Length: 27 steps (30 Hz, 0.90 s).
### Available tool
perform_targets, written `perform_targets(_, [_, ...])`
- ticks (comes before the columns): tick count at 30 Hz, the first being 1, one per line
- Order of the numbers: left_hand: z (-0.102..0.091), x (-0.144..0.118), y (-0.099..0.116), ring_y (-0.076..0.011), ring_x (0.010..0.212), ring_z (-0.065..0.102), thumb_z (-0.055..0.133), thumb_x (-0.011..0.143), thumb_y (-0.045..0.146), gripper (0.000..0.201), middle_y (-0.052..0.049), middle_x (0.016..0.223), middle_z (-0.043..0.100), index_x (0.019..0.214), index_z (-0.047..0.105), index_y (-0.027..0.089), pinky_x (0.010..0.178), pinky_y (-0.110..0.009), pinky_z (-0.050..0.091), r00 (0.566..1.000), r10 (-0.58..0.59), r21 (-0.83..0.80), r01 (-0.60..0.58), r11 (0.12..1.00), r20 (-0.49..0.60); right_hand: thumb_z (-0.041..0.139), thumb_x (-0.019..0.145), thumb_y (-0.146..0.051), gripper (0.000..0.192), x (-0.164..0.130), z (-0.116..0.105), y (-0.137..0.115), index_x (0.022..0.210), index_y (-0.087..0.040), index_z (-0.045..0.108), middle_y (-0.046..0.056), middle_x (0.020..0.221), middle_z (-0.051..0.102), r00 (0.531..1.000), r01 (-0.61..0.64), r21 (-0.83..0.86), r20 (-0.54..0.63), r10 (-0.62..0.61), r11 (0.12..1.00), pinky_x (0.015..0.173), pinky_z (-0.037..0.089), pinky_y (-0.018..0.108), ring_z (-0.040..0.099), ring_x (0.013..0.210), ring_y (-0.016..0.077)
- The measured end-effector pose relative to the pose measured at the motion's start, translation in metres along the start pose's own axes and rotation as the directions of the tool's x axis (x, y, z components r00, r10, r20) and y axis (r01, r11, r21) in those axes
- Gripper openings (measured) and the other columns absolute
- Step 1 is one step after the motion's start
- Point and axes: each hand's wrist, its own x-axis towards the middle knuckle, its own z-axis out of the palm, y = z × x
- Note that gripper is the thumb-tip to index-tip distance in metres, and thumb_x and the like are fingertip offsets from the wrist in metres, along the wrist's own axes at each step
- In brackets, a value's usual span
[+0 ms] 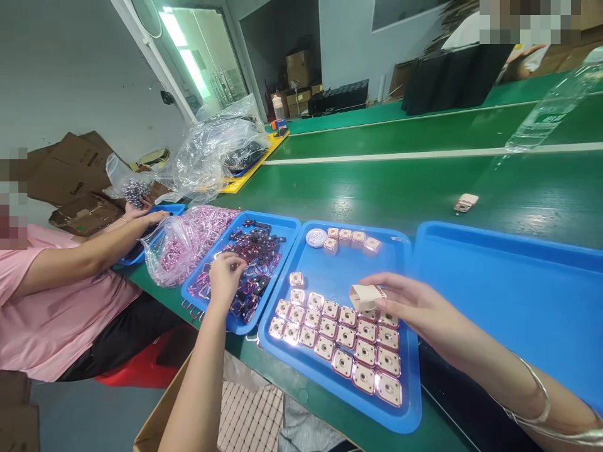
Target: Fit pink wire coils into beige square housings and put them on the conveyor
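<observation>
My right hand grips a small cream-coloured cardboard sleeve, its open end towards the left. It hangs over a blue tray with rows of small square pinkish metal-edged pieces, each with a hole in the centre. More such pieces and a round white item lie at that tray's far side. My left hand is closed with fingertips pinched above another blue tray. That tray holds a heap of small black parts with pink and blue metal bits. What the left fingers hold, if anything, is hidden.
An otherwise bare blue tray is at right. Beyond it lie a folded cream cardboard piece and a plastic bottle. Left are a bag of pink metal pieces and a co-worker in a pink shirt. Another person sits across.
</observation>
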Motion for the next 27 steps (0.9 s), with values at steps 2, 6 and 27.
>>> perform_targets(2, [0.001, 0.003, 0.005, -0.0215, 0.114, 0.056, 0.066, 0.082, 0.034, 0.02, -0.008, 0.111, 0.064, 0.085, 0.064, 0.014, 0.101, -0.041, 0.042, 0.985, -0.005, -0.189, -0.027, 0.982, -0.17, 0.075, 0.077, -0.039, 0.033, 0.0, -0.001, 0.001, 0.105, -0.022, 0.067, 0.006, 0.1, 0.071, 1.0, 0.001, 0.088, 0.028, -0.003, 0.996, 0.08, 0.048, 0.031, 0.062, 0.09, 0.0206])
perform_targets(6, [0.001, 0.008, 0.023, -0.0182, 0.097, 0.065, 0.063, 0.079, 0.046, 0.031, -0.009, 0.102, 0.067, 0.087, 0.061, 0.016, 0.084, -0.031, 0.051, 0.938, -0.12, -0.5, -0.063, 0.864, -0.326, 0.076, 0.078, -0.03, 0.03, 0.001, -0.002, 0.004, 0.105, -0.024, 0.067, 0.005, 0.105, 0.069, 0.997, -0.029, 0.284, 0.075, 0.008, 0.958, 0.081, 0.049, 0.031, 0.062, 0.092, 0.0189])
perform_targets(27, [-0.002, -0.132, 0.179, -0.0119, 0.069, 0.059, 0.06, 0.089, 0.025, 0.011, -0.002, 0.078, 0.062, 0.084, 0.063, 0.015, 0.058, -0.024, 0.045, 0.744, 0.621, -0.284, -0.556, 0.781, 0.247, 0.078, 0.074, -0.032, 0.034, -0.004, -0.003, 0.008, 0.107, -0.029, 0.067, 0.001, 0.09, 0.069, 0.99, -0.003, 0.423, 0.128, -0.057, 0.906, 0.078, 0.05, 0.026, 0.063, 0.082, 0.0147])
